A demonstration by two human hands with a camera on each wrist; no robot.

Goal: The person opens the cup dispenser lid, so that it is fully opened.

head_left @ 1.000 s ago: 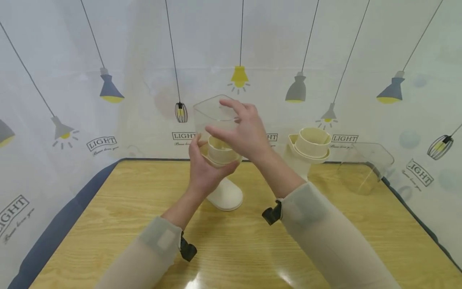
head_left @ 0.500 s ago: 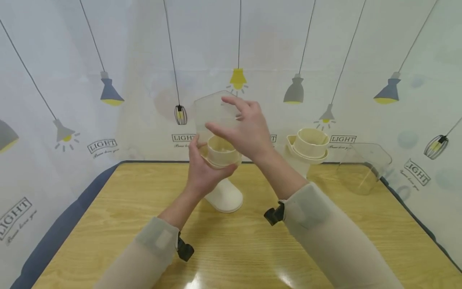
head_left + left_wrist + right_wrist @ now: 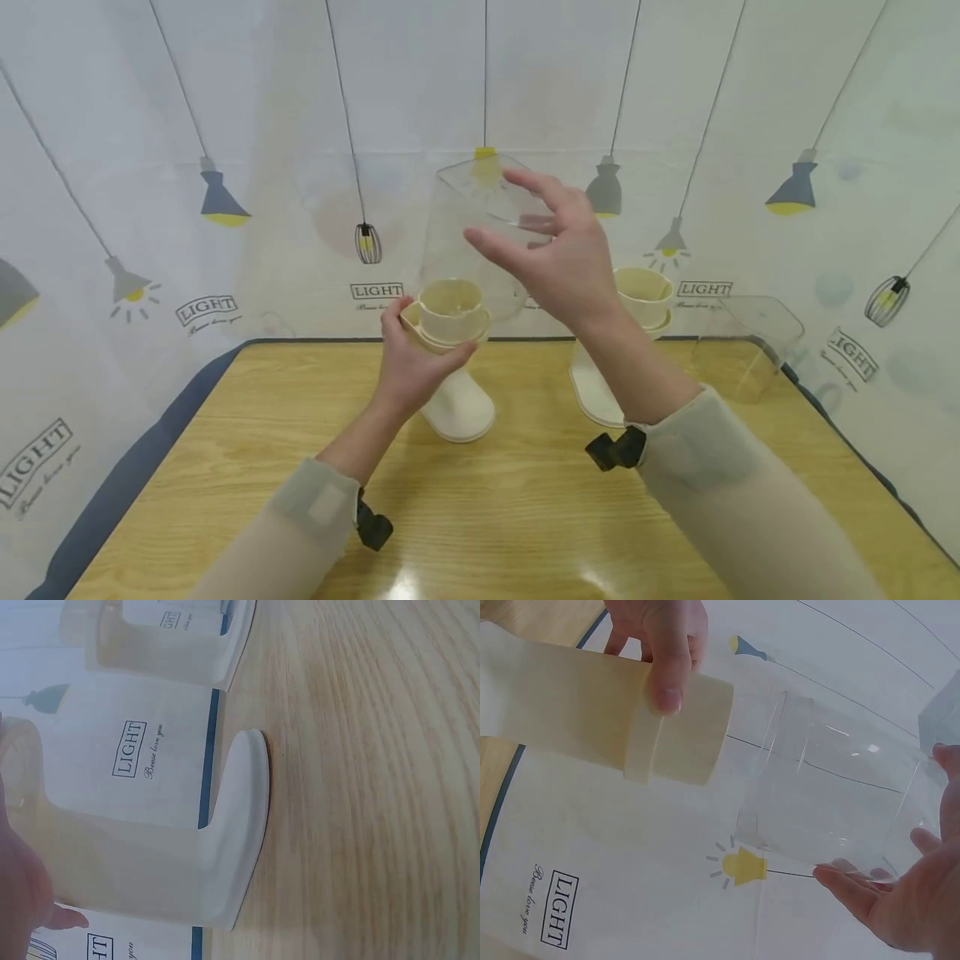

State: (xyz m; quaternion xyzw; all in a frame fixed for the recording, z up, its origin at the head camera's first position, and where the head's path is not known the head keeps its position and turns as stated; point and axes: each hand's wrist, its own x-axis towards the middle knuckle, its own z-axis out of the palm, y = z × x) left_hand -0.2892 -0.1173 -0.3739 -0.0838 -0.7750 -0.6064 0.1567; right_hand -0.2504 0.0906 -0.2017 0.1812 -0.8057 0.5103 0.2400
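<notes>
A cream plastic stand [image 3: 459, 407] with a round collar on top stands upright on the wooden table, left of centre. My left hand [image 3: 411, 367] grips it just below the collar, thumb in front; in the right wrist view the thumb presses the collar's ledge. Above and to the right, my right hand [image 3: 572, 258] holds a clear, squarish plastic container [image 3: 840, 784] by its far end, fingers and thumb spread around it. The container's near end faces the collar [image 3: 694, 731], with a gap between them. In the left wrist view, only part of the left hand [image 3: 26, 892] shows.
A second cream stand [image 3: 592, 387] is to the right, partly hidden by my right forearm. Another clear container [image 3: 750, 350] sits at the table's [image 3: 510, 517] back right. Behind hangs a lamp-printed white cloth [image 3: 292, 200].
My right hand has moved right and slightly up with the clear container, away from the collar. The left hand keeps its grip on the stand. The head view has shifted slightly.
</notes>
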